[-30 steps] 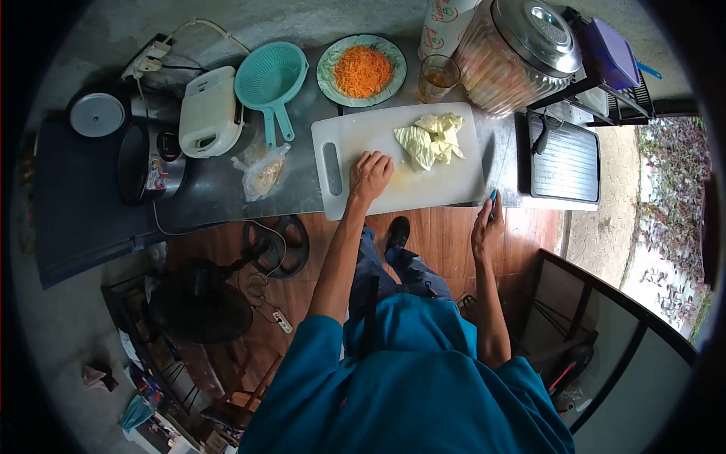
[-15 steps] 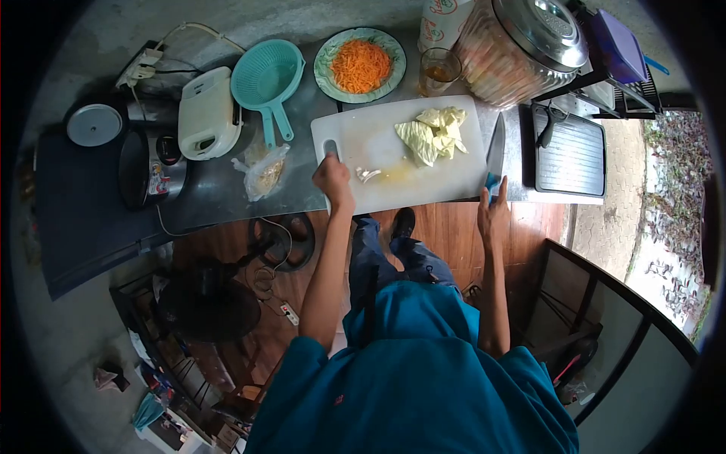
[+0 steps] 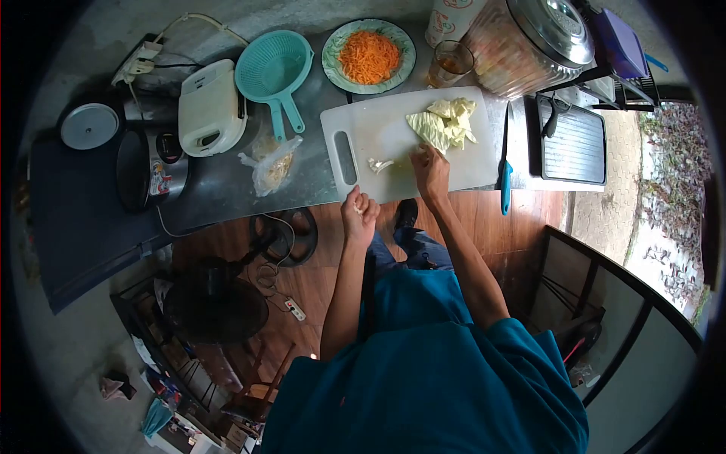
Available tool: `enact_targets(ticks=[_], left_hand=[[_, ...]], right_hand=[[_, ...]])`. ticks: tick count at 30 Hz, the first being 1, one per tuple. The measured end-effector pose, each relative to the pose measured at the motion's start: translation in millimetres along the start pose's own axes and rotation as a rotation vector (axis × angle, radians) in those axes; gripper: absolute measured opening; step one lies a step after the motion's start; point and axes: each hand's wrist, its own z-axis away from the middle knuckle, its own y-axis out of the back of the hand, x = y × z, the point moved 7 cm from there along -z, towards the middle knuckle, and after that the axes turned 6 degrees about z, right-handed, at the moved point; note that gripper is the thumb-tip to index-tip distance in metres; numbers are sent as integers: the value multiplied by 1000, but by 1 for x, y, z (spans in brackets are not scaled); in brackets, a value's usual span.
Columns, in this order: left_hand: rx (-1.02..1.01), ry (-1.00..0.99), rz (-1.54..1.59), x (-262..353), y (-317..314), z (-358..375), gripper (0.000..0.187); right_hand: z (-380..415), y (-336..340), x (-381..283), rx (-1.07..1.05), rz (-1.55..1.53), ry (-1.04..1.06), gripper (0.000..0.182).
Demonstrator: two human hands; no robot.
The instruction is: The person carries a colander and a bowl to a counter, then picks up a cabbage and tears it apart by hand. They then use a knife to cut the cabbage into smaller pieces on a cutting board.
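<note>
A white cutting board lies along the counter's front edge. On its right half sit pale green cabbage leaves, with small white scraps left of centre. My right hand is over the board, just below the leaves, its fingers bent together; what they hold, if anything, is hidden. My left hand is curled closed at the board's near left corner, below the handle slot. A small pale bit shows among its fingers, too small to name. A knife with a blue handle lies right of the board, its handle past the counter edge.
Behind the board stand a plate of shredded carrot, a glass and a large lidded jar. To the left are a turquoise strainer, a plastic bag and a white appliance. A grill pan sits right.
My right hand has let go of the knife, now lying on the counter, and moved left over the board. My left hand has left the board's handle and come down and right.
</note>
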Motion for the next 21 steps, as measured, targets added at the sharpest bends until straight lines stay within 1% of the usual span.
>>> enact_targets(ticks=[1, 3, 4, 6, 7, 9, 10, 11, 12, 13, 15, 16, 17, 19, 21], left_hand=[[-31, 41, -17, -2, -1, 3, 43], [-53, 69, -23, 0, 0, 6, 41], [-75, 97, -35, 0, -1, 7, 39], [-137, 155, -55, 5, -5, 4, 37], [-136, 164, -50, 8, -5, 2, 37], [-131, 222, -127, 14, -8, -7, 41], [-116, 236, -160, 18, -11, -11, 40], [-118, 244, -160, 21, -15, -14, 40], [-25, 228, -218, 25, -15, -17, 40], [66, 212, -277, 27, -12, -20, 39], [39, 203, -254, 26, -13, -31, 42], [106, 247, -249, 25, -10, -32, 42], [173, 290, -244, 23, -7, -33, 42], [172, 331, -227, 27, -5, -37, 42], [-96, 339, -359, 33, -12, -38, 47]], right_hand=[[-1, -2, -1, 2, 6, 1, 25], [0, -4, -7, 63, 271, 12, 24], [2, -6, -10, 66, 278, 7, 24], [4, -4, -17, 120, 286, -41, 17], [8, -4, -23, 120, 295, -46, 17], [17, -4, -41, 93, -35, -32, 8], [26, 2, -58, 92, -28, -40, 8], [34, -2, -76, -45, -109, -56, 9], [44, -9, -91, -178, -189, -71, 10], [55, -11, -105, -167, -151, 35, 10], [72, -20, -132, -226, -56, 252, 11], [75, -22, -134, -206, -48, 246, 11], [76, -23, -134, -186, -75, 231, 12], [72, -23, -138, -157, -96, 211, 13], [57, -11, -110, 35, 17, -205, 22]])
